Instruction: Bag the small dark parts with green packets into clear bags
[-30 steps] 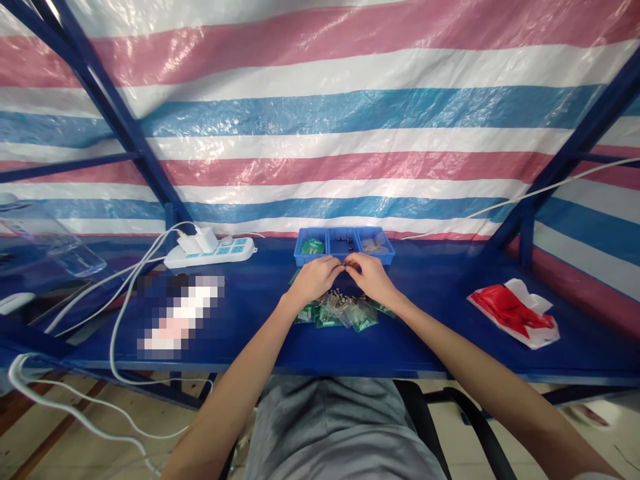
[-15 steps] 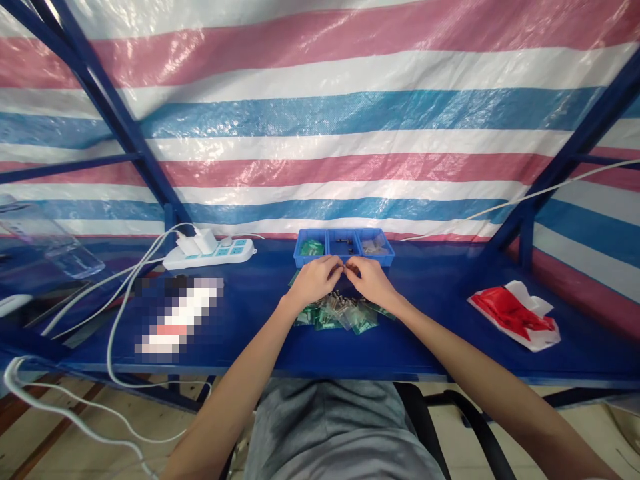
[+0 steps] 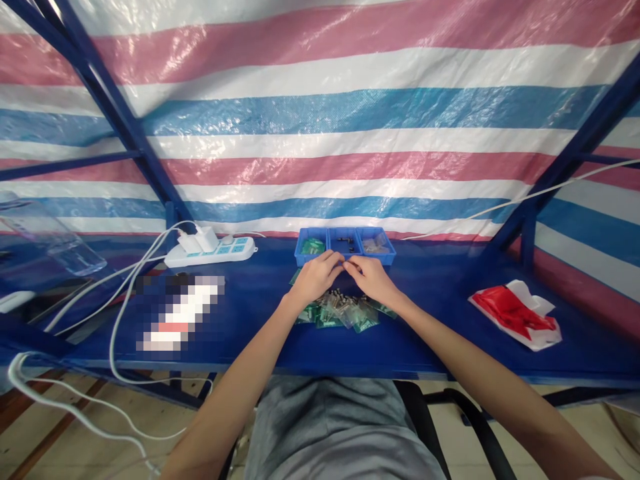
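My left hand [image 3: 319, 275] and my right hand [image 3: 371, 277] meet at their fingertips over the blue table. Both are closed in a pinch; whatever lies between the fingers is too small and hidden to name. Just beyond them is a blue bin with three compartments [image 3: 345, 259]. Green pieces [image 3: 313, 247] lie in its left compartment, a few dark small parts [image 3: 345, 240] in the middle one, and clear plastic pieces [image 3: 374, 244] in the right one. Under and in front of my hands spreads a pile of small clear packets [image 3: 345, 312] with green and metallic contents.
A white power strip [image 3: 215, 251] with plugs and cables stands at the back left. Nearer lies a blurred-out item [image 3: 185, 313]. A clear bottle [image 3: 75, 250] is at far left, a red-and-white plastic packet [image 3: 517, 317] at right. Blue metal posts [image 3: 525, 200] frame the striped sheet.
My hands stay together at almost the same spot, with only a slight shift of the fingers. The whole view has moved a little; the objects on the table look unchanged.
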`<action>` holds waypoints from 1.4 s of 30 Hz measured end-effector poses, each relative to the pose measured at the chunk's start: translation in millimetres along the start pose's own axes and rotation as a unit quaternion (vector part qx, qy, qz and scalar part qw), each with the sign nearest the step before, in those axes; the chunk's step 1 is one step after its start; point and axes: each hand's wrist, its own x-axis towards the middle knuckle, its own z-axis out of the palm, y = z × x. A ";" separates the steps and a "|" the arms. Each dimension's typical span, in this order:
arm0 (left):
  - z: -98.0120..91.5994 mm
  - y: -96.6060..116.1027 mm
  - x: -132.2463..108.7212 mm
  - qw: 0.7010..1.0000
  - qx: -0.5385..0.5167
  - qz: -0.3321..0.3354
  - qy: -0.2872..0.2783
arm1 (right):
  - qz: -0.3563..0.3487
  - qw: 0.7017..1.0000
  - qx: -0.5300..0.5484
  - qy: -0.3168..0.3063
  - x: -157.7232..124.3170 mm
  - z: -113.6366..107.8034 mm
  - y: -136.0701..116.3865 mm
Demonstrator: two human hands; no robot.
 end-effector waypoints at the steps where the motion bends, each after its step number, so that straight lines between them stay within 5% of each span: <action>1: 0.3 0.3 0.1 1.000 -0.001 0.001 0.003 | -0.008 1.000 -0.005 -0.001 0.2 -0.6 0.7; 18: 1.0 3.7 1.4 1.000 0.020 -0.017 -0.007 | -0.023 0.999 0.020 0.010 1.7 -1.8 3.2; 23: -2.7 4.0 0.5 0.998 0.025 -0.047 0.012 | 0.059 0.991 0.121 0.004 0.6 -2.2 4.6; 27: -3.7 3.1 0.0 0.997 0.041 -0.064 0.027 | 0.178 0.941 0.287 0.009 11.6 -6.2 4.1; 30: -3.8 3.5 -0.2 0.995 0.056 -0.073 0.026 | 0.257 0.858 0.443 0.028 36.1 -13.2 0.2; 34: -5.6 5.1 -0.6 0.994 0.066 -0.083 0.030 | 0.314 0.805 0.501 0.059 62.5 -22.2 -1.7; 38: -7.3 5.2 -0.7 0.994 0.064 -0.083 0.035 | 0.250 0.872 0.416 0.060 39.9 -23.4 9.8; 42: -4.0 2.7 -0.7 0.995 0.066 -0.071 0.003 | 0.128 0.982 0.139 0.005 1.5 -22.0 23.2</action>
